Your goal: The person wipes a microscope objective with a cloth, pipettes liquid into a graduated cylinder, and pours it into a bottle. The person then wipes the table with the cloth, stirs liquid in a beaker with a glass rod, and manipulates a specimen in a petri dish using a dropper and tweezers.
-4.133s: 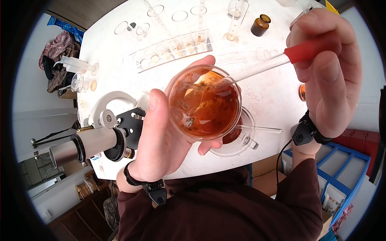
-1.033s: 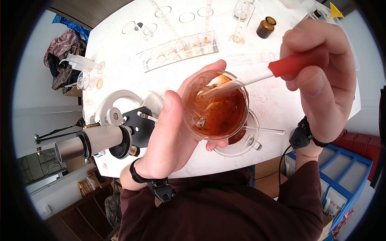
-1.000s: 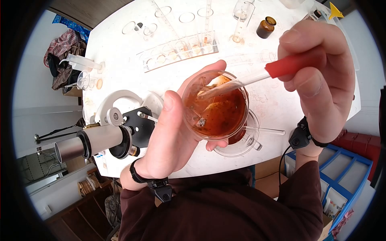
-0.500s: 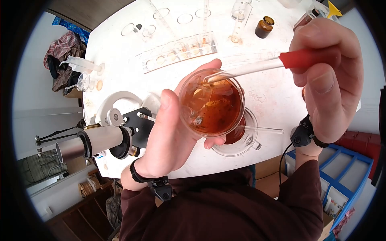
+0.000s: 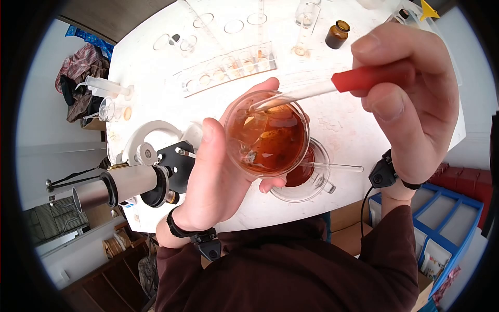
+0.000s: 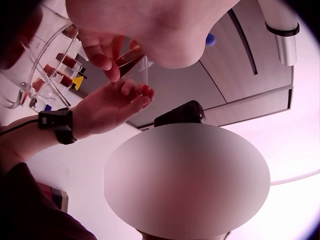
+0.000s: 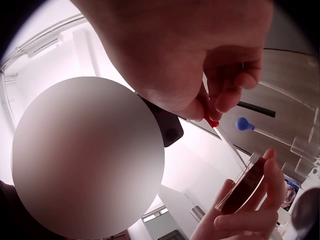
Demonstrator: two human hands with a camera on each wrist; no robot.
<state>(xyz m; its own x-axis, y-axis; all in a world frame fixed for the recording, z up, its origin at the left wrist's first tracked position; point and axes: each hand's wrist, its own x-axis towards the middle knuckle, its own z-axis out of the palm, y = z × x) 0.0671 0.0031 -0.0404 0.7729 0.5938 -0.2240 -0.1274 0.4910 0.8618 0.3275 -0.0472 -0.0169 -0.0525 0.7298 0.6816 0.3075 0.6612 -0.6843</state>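
Held up in my left hand (image 5: 210,184) is a round clear glass dish (image 5: 305,151), thumb at its left side and fingers behind and beneath. Reddish-brown liquid (image 5: 283,151) with dark specks and pale clumps fills it. My right hand (image 5: 418,104) pinches the red rubber bulb (image 5: 371,78) of a glass dropper (image 5: 306,92) between thumb and fingers. The dropper slants down to the left, its tip inside the dish near the upper-left rim. From the right wrist view, the dish (image 7: 245,187) appears tilted, with the dropper tube (image 7: 229,144) reaching its upper edge.
A microscope (image 5: 125,183) stands left of my left hand. Below the dish, a larger glass vessel (image 5: 325,193) holds dark red liquid and a glass rod (image 5: 343,168). Farther back are a clear tube rack (image 5: 223,78), a brown bottle (image 5: 338,35) and a yellow funnel (image 5: 429,10).
The dropper tip has moved from deeper in the dish to near its upper-left rim. My right hand moved right, then back left. The left hand keeps hold of the dish.
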